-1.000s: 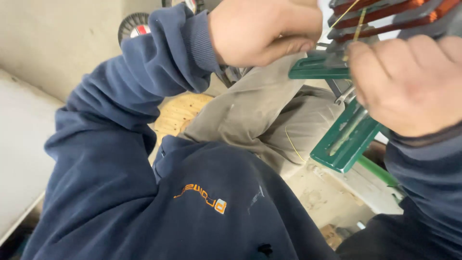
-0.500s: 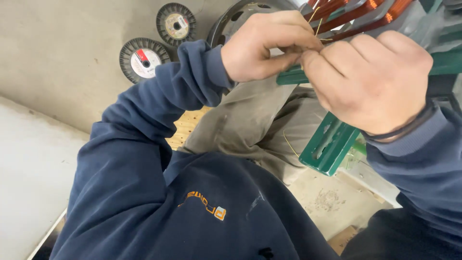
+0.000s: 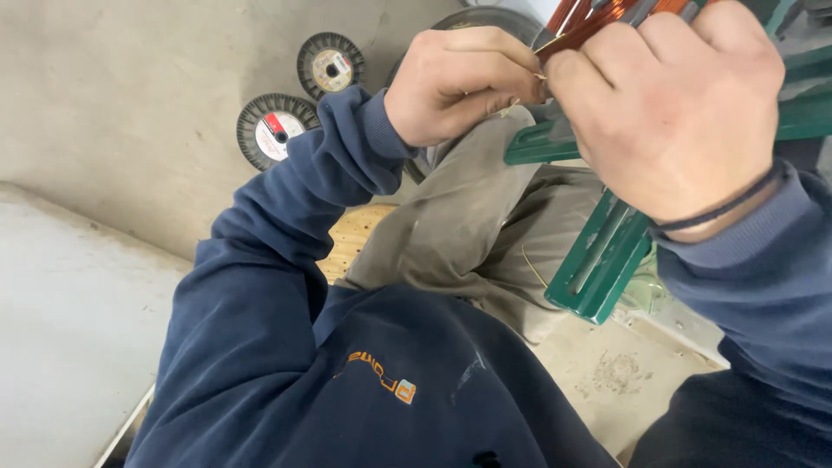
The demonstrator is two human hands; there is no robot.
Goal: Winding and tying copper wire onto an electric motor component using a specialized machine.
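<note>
Mid-winding: left hand and right hand pinching thin wire at copper coil above green frame. Next likely needs steady tension.

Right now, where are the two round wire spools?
In the head view the two wire spools lie flat on the grey floor at upper left, beside the left hand's blue sleeve.

Green frame blocks rt side; floor left prob. free.
</note>
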